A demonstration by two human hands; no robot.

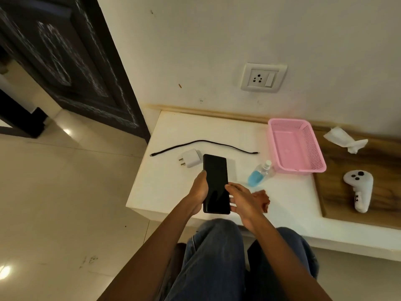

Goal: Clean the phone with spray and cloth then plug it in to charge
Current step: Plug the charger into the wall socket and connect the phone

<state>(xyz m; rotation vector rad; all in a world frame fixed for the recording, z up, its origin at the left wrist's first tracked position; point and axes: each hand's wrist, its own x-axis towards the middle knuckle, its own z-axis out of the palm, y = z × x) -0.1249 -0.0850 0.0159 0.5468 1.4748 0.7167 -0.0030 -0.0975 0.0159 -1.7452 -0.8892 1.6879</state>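
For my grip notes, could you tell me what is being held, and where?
The left hand grips the phone by its lower left edge; the right hand touches its lower right edge.

Just one camera here, strapped to the person's head, so it looks forward and steeply down past both forearms and the blue-jeaned knees (pixel 217 253) at the low white table top (pixel 173 187) right in front. It's a wide-angle lens sitting close to the hands, with the cream wall carrying a white socket plate (pixel 263 77) up top, the dark carved door (pixel 65 61) at left and pale floor tiles (pixel 65 203) bending toward the edges.
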